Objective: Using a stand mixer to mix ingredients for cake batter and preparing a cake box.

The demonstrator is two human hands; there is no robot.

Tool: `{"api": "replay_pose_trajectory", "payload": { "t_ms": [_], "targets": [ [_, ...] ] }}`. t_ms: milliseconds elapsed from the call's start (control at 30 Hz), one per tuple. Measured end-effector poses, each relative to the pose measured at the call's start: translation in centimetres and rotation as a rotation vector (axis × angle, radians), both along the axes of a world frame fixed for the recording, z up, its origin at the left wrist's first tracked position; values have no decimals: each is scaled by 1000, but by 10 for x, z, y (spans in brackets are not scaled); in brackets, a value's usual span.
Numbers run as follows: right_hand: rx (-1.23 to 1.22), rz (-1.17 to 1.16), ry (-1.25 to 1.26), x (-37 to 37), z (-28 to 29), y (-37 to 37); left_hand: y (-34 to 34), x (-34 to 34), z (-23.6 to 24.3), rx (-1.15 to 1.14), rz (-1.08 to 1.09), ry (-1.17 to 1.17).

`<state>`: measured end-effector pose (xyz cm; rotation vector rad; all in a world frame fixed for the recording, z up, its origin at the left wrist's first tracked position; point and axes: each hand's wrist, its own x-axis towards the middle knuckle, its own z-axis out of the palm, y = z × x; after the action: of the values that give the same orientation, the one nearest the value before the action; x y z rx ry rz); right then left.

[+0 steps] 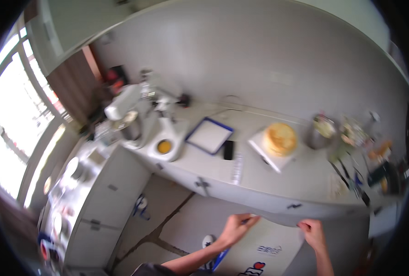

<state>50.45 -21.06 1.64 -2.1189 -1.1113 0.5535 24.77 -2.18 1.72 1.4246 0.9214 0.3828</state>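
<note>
below the long white counter (278,184), a big white sheet (259,244) with small printed marks is held flat in front of the person. left hand (235,228) pinches its top left edge; right hand (313,231) grips the top right corner, fingers curled shut.

Left hand (234,228) and right hand (313,231): both bare, forearms bare. Dark garment edge at 6 o'clock, low in frame.
</note>
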Motion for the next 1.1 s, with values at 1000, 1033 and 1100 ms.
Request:
{"api": "replay_pose_trajectory", "payload": {
  "t_ms": [1000,1033,1100],
  "targets": [
    [87,554,-210,-26,24,43,21,-22,-9,496,-272,92],
    [36,596,-256,-27,29,44,21,-20,-9,495,-278,88],
    [-103,531,-145,-23,32,44,21,-14,-8,473,-306,135]
  ]
}}
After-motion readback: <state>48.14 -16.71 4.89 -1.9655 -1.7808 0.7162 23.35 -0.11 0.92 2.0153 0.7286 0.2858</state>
